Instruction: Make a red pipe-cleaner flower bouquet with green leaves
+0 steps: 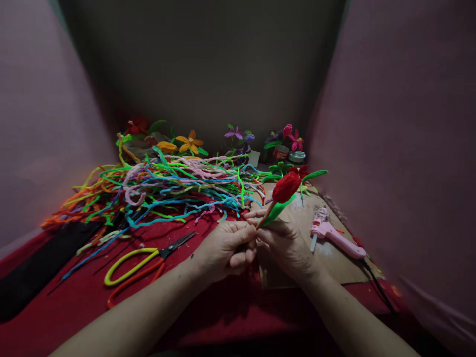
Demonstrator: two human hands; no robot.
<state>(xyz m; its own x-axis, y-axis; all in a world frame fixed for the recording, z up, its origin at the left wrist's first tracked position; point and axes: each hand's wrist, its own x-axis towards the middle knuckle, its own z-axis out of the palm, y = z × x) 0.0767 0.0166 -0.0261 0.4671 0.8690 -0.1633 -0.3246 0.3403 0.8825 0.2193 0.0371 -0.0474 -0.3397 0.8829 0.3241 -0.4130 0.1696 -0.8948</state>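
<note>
A red pipe-cleaner tulip (286,187) leans up and to the right above my hands, with a green leaf (277,210) along its stem. My left hand (232,243) is closed, thumb and fingers pinching the lower stem. On the other side, my right hand (284,243) also grips the stem at the base of the leaf; part of its fingers is hidden behind the stem and the left hand. Scissors (159,255) with one yellow and one red handle loop lie left of my left hand. A pink glue gun (336,237) rests to the right of my right hand.
A big heap of coloured pipe cleaners (186,181) spreads across the back left of the red cloth (223,317). Cardboard (349,263) lies under the glue gun. Finished flowers (189,142) and a small jar (296,157) stand behind. A long black object (40,270) lies at left.
</note>
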